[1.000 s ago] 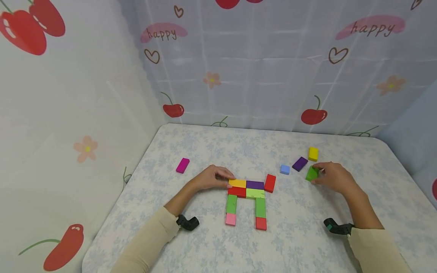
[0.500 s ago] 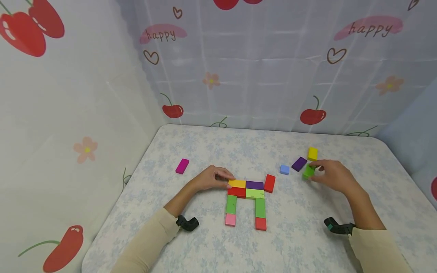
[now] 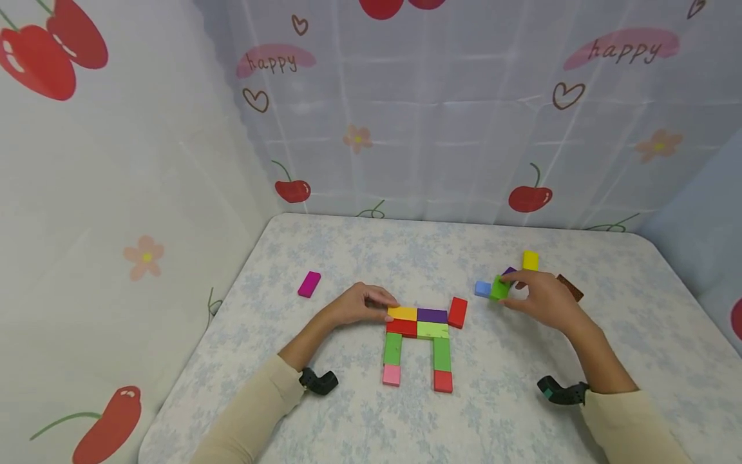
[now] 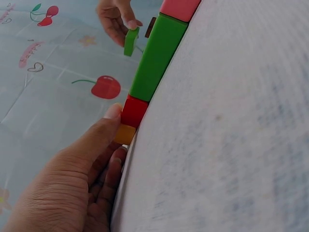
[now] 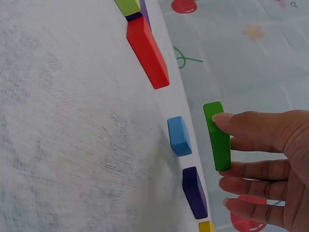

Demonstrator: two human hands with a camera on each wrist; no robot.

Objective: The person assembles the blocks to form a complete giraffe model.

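My right hand (image 3: pixel 542 298) pinches a green block (image 3: pixel 499 288) between thumb and fingers. In the right wrist view this green block (image 5: pixel 218 137) is held clear above the table. My left hand (image 3: pixel 362 303) stays at the left end of a flat block figure, pinching its orange block (image 3: pixel 402 313). The thumb (image 4: pixel 114 112) lies against the red block (image 4: pixel 133 111) beside it. To the right in the figure lie a purple block (image 3: pixel 431 316) and a lime block (image 3: pixel 432 330). Two green legs (image 3: pixel 392 349) run down from it, one ending in pink, one in red.
A tilted red block (image 3: pixel 457 312) lies at the figure's right corner. Farther right are a blue block (image 3: pixel 482 289), a partly hidden purple block (image 3: pixel 509 271), a yellow block (image 3: pixel 530 260) and a brown block (image 3: pixel 570 287). A magenta block (image 3: pixel 310 284) lies at the left.
My right hand has lifted the green block and carried it left, over toward the blue one. The brown block has come into sight behind that hand. My left hand has stayed put.
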